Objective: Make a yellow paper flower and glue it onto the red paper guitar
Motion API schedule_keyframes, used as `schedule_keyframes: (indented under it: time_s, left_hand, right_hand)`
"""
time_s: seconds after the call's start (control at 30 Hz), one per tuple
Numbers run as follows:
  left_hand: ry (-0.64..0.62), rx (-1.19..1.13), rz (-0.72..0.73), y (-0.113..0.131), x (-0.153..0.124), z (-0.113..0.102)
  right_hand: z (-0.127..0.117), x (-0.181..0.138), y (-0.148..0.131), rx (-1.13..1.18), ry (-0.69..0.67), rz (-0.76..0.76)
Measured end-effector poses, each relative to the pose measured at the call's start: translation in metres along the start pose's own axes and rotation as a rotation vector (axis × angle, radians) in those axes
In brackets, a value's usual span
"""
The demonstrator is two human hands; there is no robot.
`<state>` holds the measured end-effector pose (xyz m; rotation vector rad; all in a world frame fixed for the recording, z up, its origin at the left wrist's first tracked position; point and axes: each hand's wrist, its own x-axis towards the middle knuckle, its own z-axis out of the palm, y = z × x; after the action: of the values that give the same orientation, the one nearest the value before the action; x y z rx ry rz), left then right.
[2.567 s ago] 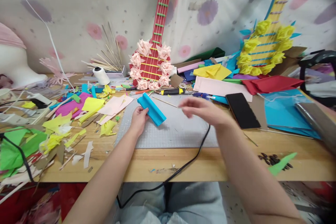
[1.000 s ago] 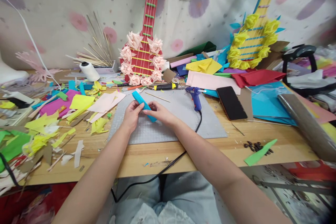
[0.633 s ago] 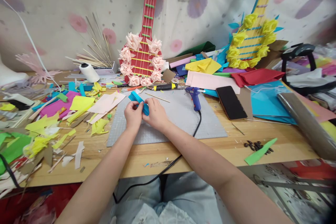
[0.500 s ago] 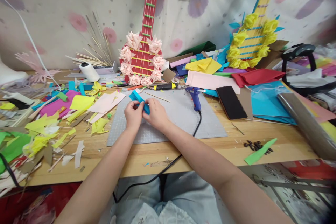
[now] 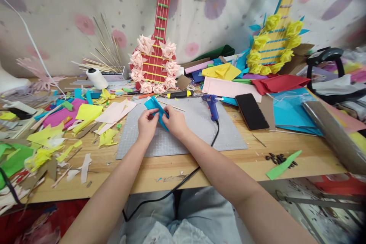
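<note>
A folded strip of blue paper (image 5: 156, 107) is held between my two hands, above the grey cutting mat (image 5: 197, 137). My left hand (image 5: 147, 125) pinches its left side with thumb and forefinger. On the other side, my right hand (image 5: 175, 122) grips the paper's right edge, and the lower end pokes out beneath its fingers. A thin wooden stick (image 5: 173, 106) lies on the mat just behind the hands. To the right, a blue glue gun (image 5: 212, 106) rests on the mat, its black cord running toward me.
Paper scraps (image 5: 47, 135) cover the table's left side. A red paper guitar (image 5: 151, 61) with pink flowers stands behind; a yellow-flowered one (image 5: 271, 45) leans at back right. A phone (image 5: 251, 111), dark seeds (image 5: 278, 159) and a wrapped roll (image 5: 334, 137) lie to the right.
The blue paper has opened wider and shows more of its length. My right hand has shifted slightly right, and the hands are a little farther apart.
</note>
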<state>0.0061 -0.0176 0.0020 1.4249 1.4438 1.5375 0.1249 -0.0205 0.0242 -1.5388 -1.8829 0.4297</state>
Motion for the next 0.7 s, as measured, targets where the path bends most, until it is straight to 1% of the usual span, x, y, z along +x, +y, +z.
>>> schedule_keyframes:
  time_s: [0.1, 0.17, 0.23, 0.37, 0.47, 0.57, 0.63, 0.7]
  left_hand:
    - [0.017, 0.086, -0.025, -0.001, 0.000, -0.002]
    - [0.027, 0.113, -0.028, 0.001, 0.000, -0.002]
    - [0.033, 0.131, -0.009, 0.004, -0.001, -0.001]
    - [0.034, 0.155, 0.072, 0.009, -0.002, 0.001]
    - [0.042, 0.145, 0.064, 0.008, 0.000, 0.004]
    - [0.055, 0.043, 0.016, 0.004, 0.004, 0.007]
    - [0.050, -0.090, -0.035, 0.002, 0.006, 0.008]
    - [0.056, -0.234, -0.120, 0.001, 0.007, 0.009]
  right_hand:
    - [-0.003, 0.004, 0.008, 0.198, -0.023, 0.036]
    - [-0.004, 0.007, 0.014, 0.283, -0.051, 0.028]
    - [-0.004, 0.010, 0.019, 0.326, -0.076, 0.012]
    - [-0.004, 0.016, 0.022, 0.431, -0.141, 0.008]
    - [-0.002, 0.016, 0.020, 0.449, -0.145, -0.072]
    - [0.002, 0.015, 0.018, 0.452, -0.143, -0.133]
    - [0.005, 0.016, 0.018, 0.477, -0.156, -0.138]
    - [0.008, 0.017, 0.018, 0.501, -0.168, -0.134]
